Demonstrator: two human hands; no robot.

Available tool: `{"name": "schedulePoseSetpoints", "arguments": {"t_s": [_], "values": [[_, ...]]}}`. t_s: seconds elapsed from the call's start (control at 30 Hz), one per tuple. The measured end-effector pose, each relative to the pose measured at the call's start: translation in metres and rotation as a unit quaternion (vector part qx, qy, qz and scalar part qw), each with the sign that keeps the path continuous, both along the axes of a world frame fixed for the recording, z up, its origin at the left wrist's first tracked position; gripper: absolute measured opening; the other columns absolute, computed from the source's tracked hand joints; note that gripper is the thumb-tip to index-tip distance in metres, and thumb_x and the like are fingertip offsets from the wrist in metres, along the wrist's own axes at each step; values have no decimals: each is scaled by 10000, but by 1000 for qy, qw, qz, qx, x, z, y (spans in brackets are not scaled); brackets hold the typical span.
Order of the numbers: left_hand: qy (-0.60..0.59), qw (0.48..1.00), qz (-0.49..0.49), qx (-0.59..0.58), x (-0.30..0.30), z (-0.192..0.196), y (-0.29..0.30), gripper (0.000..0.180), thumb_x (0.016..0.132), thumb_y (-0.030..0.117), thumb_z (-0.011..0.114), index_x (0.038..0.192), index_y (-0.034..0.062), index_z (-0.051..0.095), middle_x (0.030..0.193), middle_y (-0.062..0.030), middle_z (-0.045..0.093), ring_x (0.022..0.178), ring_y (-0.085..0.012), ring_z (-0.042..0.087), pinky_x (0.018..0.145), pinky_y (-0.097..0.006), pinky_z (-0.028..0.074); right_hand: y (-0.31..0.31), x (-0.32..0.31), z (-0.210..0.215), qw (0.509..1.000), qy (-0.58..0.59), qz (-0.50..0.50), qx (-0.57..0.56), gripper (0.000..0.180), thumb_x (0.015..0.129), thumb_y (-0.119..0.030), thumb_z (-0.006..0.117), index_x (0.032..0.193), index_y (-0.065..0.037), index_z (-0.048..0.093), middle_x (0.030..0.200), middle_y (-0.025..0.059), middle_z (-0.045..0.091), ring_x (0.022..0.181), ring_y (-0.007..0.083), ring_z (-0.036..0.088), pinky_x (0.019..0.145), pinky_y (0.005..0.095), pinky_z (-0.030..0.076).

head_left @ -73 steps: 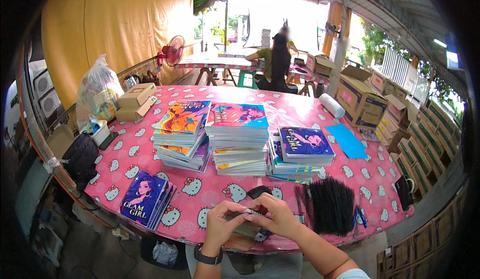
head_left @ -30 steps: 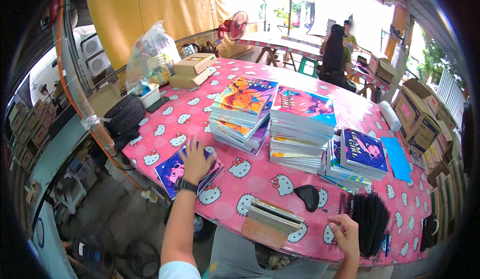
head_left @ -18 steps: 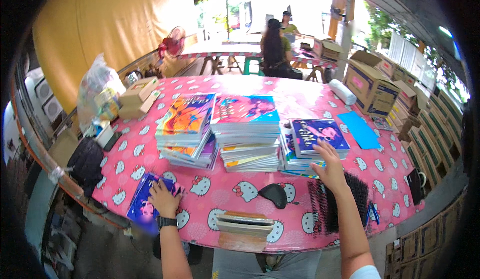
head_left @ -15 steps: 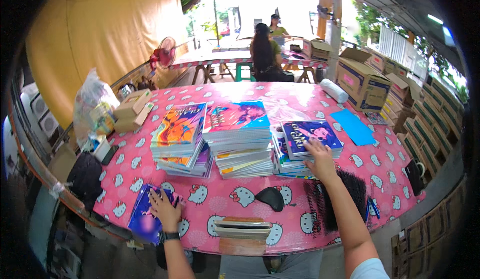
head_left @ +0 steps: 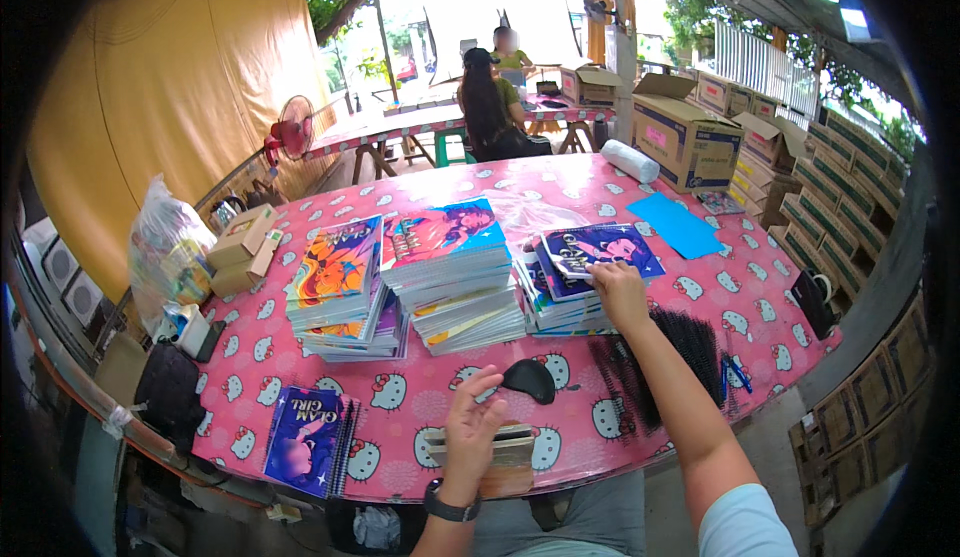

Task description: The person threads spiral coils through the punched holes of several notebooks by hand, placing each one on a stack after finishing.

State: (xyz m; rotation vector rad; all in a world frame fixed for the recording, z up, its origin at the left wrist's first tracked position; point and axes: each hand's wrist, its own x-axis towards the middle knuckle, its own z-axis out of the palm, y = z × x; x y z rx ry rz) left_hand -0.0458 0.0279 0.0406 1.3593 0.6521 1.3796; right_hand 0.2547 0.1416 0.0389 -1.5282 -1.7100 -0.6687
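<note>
Right hand [head_left: 617,292] flat, fingers spread, on top notebook [head_left: 598,249] of right stack; left hand [head_left: 474,427] open, fingers loosely spread, over small booklet stack [head_left: 478,447] at table [head_left: 400,407] edge.

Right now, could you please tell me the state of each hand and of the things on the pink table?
right hand: open, fingers on the top cover of the right stack
left hand: open, over the small sheet pile at the table edge
middle stack: tall, untouched
left stack: tall, untouched
spiral notebook: closed, flat
black combs: loose in a heap
</note>
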Motion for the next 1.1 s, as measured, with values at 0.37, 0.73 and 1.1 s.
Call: {"name": "schedulePoseSetpoints", "arguments": {"t_s": [0.37, 0.73, 1.1], "values": [[-246, 938, -144, -196, -31, -5, -7, 523, 818, 212, 532, 1252, -55, 412, 1164, -161, 569, 1071, -286, 570, 938, -408, 454, -149, -138, 40, 929, -126, 346, -38, 290, 715, -195, 653, 1000, -144, 633, 990, -12, 615, 894, 148, 581, 842, 355, 432], [18, 1000, -4, -7, -85, -5, -2, 286, 815, -52, 576, 1093, 12, 578, 1016, -51, 624, 938, -124, 579, 839, -272, 456, -145, -95, -26, 734, 545, 315, -255, 289, 700, -83, 752, 957, -16, 639, 911, 75, 637, 836, 189, 599, 744, 314, 468], [18, 995, 100, -9, -121, -44, -2, 203, 794, -83, 588, 979, 0, 598, 911, -42, 641, 827, -101, 587, 754, -248, 464, -150, -113, -24, 845, 285, 362, -272, 173, 735, -73, 688, 894, -44, 627, 804, 112, 598, 746, 267, 603, 662, 341, 482]]}}
